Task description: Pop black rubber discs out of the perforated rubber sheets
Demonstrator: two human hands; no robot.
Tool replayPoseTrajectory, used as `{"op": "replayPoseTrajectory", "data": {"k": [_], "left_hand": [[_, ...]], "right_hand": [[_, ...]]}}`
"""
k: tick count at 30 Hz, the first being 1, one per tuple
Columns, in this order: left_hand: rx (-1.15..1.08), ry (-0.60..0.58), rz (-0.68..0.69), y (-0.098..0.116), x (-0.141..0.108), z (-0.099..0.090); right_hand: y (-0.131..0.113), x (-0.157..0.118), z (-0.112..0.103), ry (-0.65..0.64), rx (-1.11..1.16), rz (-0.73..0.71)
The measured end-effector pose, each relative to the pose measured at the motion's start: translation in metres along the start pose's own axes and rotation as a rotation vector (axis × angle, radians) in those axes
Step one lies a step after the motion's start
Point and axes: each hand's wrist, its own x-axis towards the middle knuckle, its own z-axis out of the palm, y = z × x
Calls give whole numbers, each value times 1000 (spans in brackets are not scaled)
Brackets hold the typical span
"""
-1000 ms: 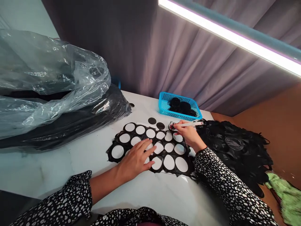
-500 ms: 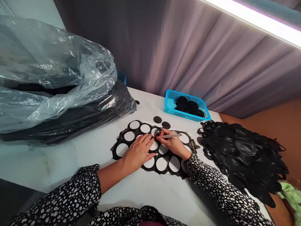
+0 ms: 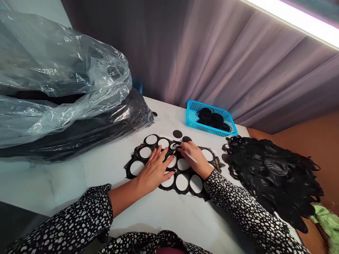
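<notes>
My left hand (image 3: 155,167) lies flat, fingers spread, on a black sheet (image 3: 189,174) with rows of round holes. White shows through the holes. Around a slim white pen-like tool (image 3: 191,157) my right hand (image 3: 197,160) is closed, its tip down at a hole near the sheet's far edge. Thin black loops (image 3: 176,144) lie bunched at that hole, beside my right fingertips. Whether those fingers also grip the loops is hidden. Two loose black discs, one of them a dark round disc (image 3: 177,134), rest just beyond the sheet.
A blue basket (image 3: 212,132) with black round pieces stands at the back. To the right is a large heap of black cut pieces (image 3: 272,176). A clear plastic bag (image 3: 106,88) over black material fills the left. Grey curtain (image 3: 169,53) hangs behind the white table (image 3: 92,180).
My right hand has turned and shifted slightly, and the white tool now points more toward me. The loops at the hole have flattened. My left fingers have spread and moved slightly left.
</notes>
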Motion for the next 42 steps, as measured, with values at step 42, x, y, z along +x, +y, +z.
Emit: {"op": "replayPoseTrajectory", "data": {"k": [42], "left_hand": [[11, -31, -79, -1, 14, -13]], "right_hand": [[-13, -14, 11, -41, -163, -120]]}}
